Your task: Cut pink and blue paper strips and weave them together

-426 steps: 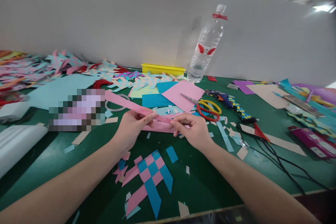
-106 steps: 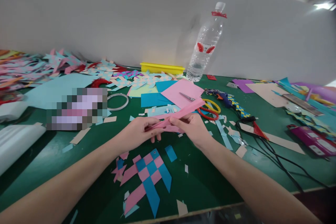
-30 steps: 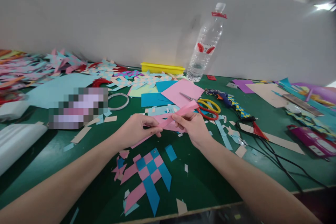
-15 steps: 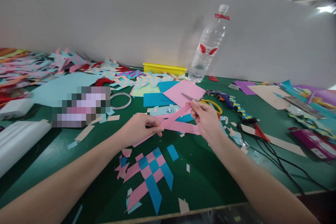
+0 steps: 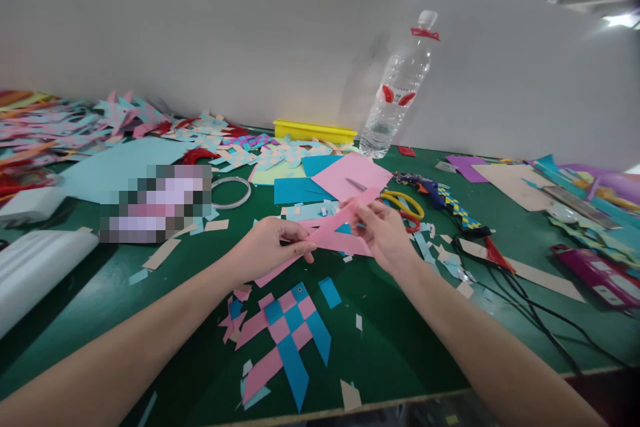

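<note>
My left hand [image 5: 273, 247] pinches a pink paper strip [image 5: 330, 233] between thumb and fingers. My right hand [image 5: 383, 227] is closed on the same strip farther up, where it slants to the upper right. Another pink length runs below toward the right palm, and one end sticks out under my left hand. In front of my hands lies a woven pink and blue paper fish [image 5: 287, 330], with a small blue paper piece [image 5: 330, 292] beside it. Behind my right hand are scissors [image 5: 404, 203] with yellow and red handles, partly hidden, resting by a pink paper square [image 5: 350, 173].
A clear bottle [image 5: 397, 90] leans near the wall beside a yellow tray [image 5: 315, 132]. A roll of tape [image 5: 231, 192] and a blurred-out phone [image 5: 160, 203] lie left. Woven strips pile up at far left. Cables [image 5: 525, 310] and a magenta box [image 5: 597, 273] are right.
My right hand first drew out to the right along the pink strip, then came slightly back and down it, leaving the strip's end poking past the fingers. My left hand keeps its pinch.
</note>
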Demonstrator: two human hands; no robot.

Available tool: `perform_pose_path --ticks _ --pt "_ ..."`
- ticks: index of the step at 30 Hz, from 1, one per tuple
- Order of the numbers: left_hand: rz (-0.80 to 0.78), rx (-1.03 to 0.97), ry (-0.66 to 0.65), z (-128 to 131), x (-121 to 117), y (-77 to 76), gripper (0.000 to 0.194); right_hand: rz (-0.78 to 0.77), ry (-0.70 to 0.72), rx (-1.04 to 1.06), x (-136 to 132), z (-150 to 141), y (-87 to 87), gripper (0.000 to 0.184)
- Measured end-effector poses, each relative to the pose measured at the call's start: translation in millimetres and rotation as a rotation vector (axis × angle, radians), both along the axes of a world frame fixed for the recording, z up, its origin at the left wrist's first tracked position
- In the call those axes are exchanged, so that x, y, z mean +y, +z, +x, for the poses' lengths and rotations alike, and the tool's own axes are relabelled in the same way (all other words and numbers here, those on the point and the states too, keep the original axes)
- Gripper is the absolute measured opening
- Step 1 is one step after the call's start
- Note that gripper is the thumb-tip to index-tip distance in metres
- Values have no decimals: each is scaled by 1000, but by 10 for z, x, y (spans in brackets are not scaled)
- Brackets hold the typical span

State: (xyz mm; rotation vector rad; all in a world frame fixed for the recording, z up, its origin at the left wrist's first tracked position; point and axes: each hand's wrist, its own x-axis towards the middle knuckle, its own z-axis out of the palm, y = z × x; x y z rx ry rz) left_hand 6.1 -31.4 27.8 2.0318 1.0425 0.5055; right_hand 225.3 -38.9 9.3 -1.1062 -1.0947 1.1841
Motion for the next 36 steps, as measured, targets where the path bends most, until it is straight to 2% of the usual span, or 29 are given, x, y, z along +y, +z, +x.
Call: perform_pose_path --ticks 4,6,12,15,22,26,31,36 --pt "-22 -69 -29 40 -36 -15 32 -31 214 -270 -156 -128 12 29" --pt "-49 -101 -32 56 -48 -21 31 1 232 -381 -213 -161 31 28" --pt "-112 -56 2 41 -32 -17 33 84 36 -489 -213 -120 74 35" --pt "-111 -53 -2 19 -10 -25 35 107 -32 -479 -190 -104 55 39" --pt "-144 -33 -2 -18 17 2 33 107 -72 -395 -120 -75 -36 37" --pt "-128 -69 96 -61 64 -28 32 101 -152 -301 -40 -1 -71 38" --pt "-190 -180 195 -119 157 -146 28 100 -136 -241 -18 13 -80 36" --pt "-208 -259 215 -150 211 -157 29 61 -218 -145 59 68 -95 35"
